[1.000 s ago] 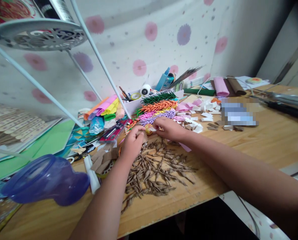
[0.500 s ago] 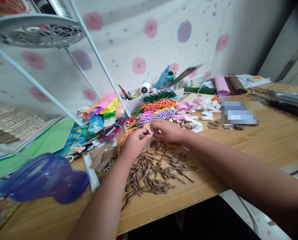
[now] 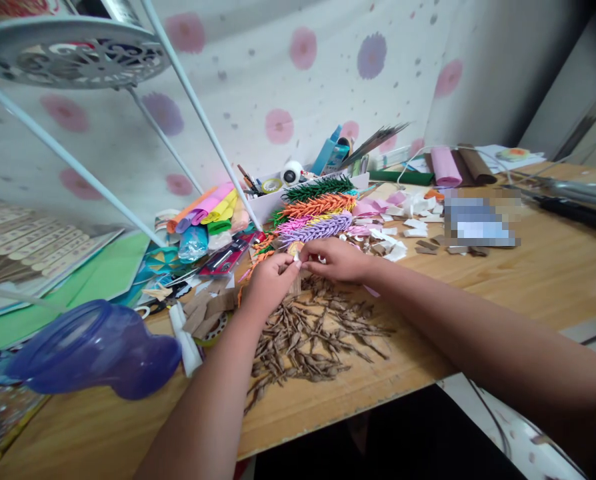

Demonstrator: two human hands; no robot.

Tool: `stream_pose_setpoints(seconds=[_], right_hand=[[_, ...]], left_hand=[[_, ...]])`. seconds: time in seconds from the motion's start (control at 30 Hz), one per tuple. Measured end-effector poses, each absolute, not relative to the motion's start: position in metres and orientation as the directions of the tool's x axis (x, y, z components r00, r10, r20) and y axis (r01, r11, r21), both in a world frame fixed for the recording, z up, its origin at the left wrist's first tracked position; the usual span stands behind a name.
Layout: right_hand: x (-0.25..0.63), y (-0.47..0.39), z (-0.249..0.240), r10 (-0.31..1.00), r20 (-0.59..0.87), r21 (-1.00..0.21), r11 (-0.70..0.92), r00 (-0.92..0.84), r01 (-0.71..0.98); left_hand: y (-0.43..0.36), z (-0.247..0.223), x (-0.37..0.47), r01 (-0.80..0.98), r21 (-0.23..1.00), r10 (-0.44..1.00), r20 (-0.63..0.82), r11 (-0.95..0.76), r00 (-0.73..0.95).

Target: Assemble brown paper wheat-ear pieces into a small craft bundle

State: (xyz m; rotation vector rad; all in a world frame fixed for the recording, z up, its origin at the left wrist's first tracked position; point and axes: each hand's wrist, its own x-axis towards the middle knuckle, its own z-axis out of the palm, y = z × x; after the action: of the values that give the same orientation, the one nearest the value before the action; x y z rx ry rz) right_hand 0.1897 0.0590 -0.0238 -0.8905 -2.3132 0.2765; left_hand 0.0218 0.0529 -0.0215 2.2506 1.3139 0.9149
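Note:
My left hand and my right hand meet over the middle of the table, fingertips pinched close together. Between them shows a small piece of white paper, partly hidden by the fingers. Just below and in front of the hands lies a spread of twisted brown paper pieces. Right behind the hands are a purple paper spike, an orange spike and a dark green spike, stacked side by side.
White paper scraps lie to the right, near a blurred-out patch. Coloured paper rolls and a white metal stand are at the left. A purple translucent container sits front left, beside a tape roll.
The fingertips have shifted slightly and the right fingers are less curled, still pinched at the white paper. The camera view has moved a little; the things on the table stay put.

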Motion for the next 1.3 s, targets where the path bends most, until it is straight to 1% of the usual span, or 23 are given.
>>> stream_pose_setpoints(seconds=[0.1,0.3,0.5,0.67,0.8,1.0,1.1,1.3], right_hand=[[0.1891,0.0597,-0.0242,0.688,0.482,-0.414,0.725,-0.542,0.551],[0.1897,0.0608,-0.0231,0.685,0.493,-0.422,0.727,-0.536,0.541],[0.189,0.0588,-0.023,0.701,0.496,-0.41,0.709,-0.512,0.574],[0.1883,0.055,-0.0197,0.724,0.432,-0.468,0.689,-0.537,0.554],[0.1873,0.0551,-0.0192,0.715,0.412,-0.452,0.699,-0.565,0.555],[0.1874,0.0589,-0.0242,0.737,0.402,-0.539,0.671,-0.544,0.51],[0.1875,0.0601,-0.0254,0.737,0.402,-0.548,0.669,-0.543,0.502],[0.1859,0.0609,-0.027,0.727,0.416,-0.565,0.678,-0.546,0.471]], left_hand=[[0.0531,-0.0219,0.0203,0.616,0.609,0.866,0.338,-0.5,0.368],[0.0532,-0.0229,0.0192,0.587,0.626,0.856,0.321,-0.513,0.406],[0.055,-0.0223,0.0173,0.607,0.569,0.832,0.353,-0.555,0.429],[0.0546,-0.0199,0.016,0.61,0.574,0.837,0.339,-0.546,0.429],[0.0523,-0.0196,0.0173,0.604,0.575,0.83,0.312,-0.552,0.462],[0.051,-0.0207,0.0198,0.622,0.546,0.827,0.339,-0.561,0.448],[0.0514,-0.0217,0.0202,0.621,0.566,0.84,0.336,-0.542,0.427],[0.0505,-0.0214,0.0213,0.552,0.658,0.853,0.309,-0.511,0.421]])
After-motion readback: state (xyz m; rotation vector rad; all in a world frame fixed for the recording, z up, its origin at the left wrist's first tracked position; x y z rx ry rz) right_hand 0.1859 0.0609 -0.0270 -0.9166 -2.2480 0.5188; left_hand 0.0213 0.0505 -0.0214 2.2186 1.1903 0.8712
